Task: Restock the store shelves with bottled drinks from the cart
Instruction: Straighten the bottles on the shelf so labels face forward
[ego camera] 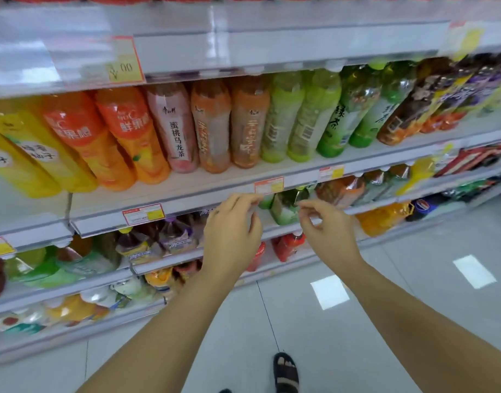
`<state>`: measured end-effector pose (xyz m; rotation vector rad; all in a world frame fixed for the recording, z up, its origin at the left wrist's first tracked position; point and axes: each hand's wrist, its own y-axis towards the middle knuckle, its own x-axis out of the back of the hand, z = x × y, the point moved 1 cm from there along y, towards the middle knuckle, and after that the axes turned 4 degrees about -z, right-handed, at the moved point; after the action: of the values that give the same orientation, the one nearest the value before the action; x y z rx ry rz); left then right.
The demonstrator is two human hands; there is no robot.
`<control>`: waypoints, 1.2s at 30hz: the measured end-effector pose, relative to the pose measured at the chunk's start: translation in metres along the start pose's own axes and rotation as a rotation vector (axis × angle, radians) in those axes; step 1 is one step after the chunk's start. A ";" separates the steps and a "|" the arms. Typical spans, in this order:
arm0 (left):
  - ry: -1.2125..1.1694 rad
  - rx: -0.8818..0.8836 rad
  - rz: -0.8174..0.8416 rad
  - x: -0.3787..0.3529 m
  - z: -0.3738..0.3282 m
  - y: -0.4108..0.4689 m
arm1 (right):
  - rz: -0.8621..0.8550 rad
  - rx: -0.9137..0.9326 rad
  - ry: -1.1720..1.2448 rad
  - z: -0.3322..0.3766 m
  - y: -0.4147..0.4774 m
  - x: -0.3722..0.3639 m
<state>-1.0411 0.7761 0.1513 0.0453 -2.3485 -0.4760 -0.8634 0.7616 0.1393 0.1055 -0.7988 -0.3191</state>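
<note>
My left hand (232,231) and my right hand (328,231) are raised side by side in front of the middle shelf's front rail (204,201). Both have loosely curled fingers and hold nothing. The left fingertips sit just under a red-and-white price tag (269,185). A green bottle (283,208) on the shelf below shows between the two hands. On the shelf above the rail stand rows of bottled drinks: yellow (31,154), orange (121,137), pink (172,126), brown tea (249,126) and green (300,117). No cart is in view.
More shelves of bottles run below at the left (73,265) and off to the right (385,217). A shelf edge with a yellow price label (124,63) hangs overhead. Grey tiled floor (385,279) lies to the right, with my sandalled foot (286,370) on it.
</note>
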 end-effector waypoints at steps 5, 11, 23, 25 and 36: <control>-0.059 -0.039 0.061 -0.024 -0.041 0.033 | -0.092 -0.019 -0.013 -0.016 0.044 0.049; -0.091 -0.040 0.119 -0.074 -0.096 0.087 | -0.119 -0.002 0.016 -0.048 0.115 0.098; -0.152 0.345 -0.038 -0.184 -0.132 0.163 | -0.035 -0.025 0.238 -0.124 0.225 0.116; -0.141 0.379 -0.078 -0.192 -0.128 0.170 | -0.035 -0.046 0.260 -0.126 0.236 0.112; -0.074 0.401 -0.239 -0.215 -0.138 0.175 | -0.090 0.004 0.333 -0.141 0.249 0.102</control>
<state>-0.7732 0.9300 0.1633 0.5071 -2.4892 -0.1119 -0.6358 0.9609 0.1641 0.1933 -0.4657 -0.3738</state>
